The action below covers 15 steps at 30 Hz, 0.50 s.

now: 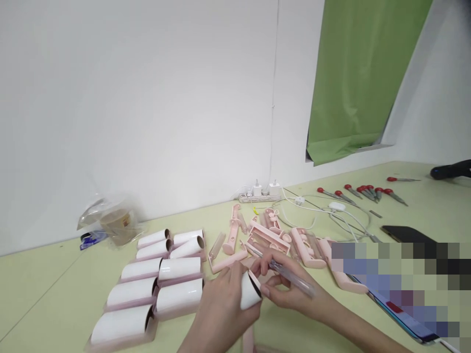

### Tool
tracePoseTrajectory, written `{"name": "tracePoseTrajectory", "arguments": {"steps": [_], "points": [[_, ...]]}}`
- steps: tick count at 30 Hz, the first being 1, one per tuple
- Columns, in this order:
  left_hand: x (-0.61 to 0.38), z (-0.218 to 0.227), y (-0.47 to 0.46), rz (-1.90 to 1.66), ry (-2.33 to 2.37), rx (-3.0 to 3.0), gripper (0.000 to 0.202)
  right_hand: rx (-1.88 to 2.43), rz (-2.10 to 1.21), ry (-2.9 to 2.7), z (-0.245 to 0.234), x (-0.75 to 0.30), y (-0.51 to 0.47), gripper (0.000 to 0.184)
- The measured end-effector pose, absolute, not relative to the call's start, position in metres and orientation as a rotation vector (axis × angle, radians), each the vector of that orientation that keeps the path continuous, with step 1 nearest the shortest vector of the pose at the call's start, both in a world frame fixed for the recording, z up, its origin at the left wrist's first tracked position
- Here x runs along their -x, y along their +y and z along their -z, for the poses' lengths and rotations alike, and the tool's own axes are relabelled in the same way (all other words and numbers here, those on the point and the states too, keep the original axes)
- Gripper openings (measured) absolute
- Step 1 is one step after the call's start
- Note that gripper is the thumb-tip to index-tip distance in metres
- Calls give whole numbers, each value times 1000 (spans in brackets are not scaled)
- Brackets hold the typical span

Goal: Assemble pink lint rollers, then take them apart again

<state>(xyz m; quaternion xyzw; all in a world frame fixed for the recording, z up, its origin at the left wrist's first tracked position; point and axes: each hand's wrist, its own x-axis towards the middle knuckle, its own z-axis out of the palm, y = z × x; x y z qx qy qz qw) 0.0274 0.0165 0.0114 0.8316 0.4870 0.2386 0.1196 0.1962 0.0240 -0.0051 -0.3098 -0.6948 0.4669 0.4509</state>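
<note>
My left hand (224,299) is wrapped round a white roll (250,291), whose dark hollow end faces right. My right hand (290,282) holds a slim screwdriver (292,278) with a clear handle, its thin shaft pointing up and left. At the same time the right thumb and fingertips touch a pale pink rim (254,279) at the roll's open end. Beyond both hands lie pink plastic parts (270,238), some frame-shaped, with clear pieces among them. To the left, several white rolls (121,324) rest in two columns on pinkish bases.
A power strip (259,197) with chargers and white cables (324,211) sits by the wall. Red-tipped tools (364,191) lie at the back right. A phone (397,314) and a dark flat object (408,233) are on the right. A bagged cup (116,225) stands back left.
</note>
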Motion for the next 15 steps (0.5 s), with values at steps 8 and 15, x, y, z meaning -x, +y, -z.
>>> {"name": "tracePoseTrajectory", "arguments": {"steps": [8,15], "points": [[-27,-21,36,-659,1590,-2314,26,1084,-867,-1617,8,-204,49,14],[-32,-24,53,-1043,1352,-2001,29,1052,-849,-1518,1,-216,56,33]]}}
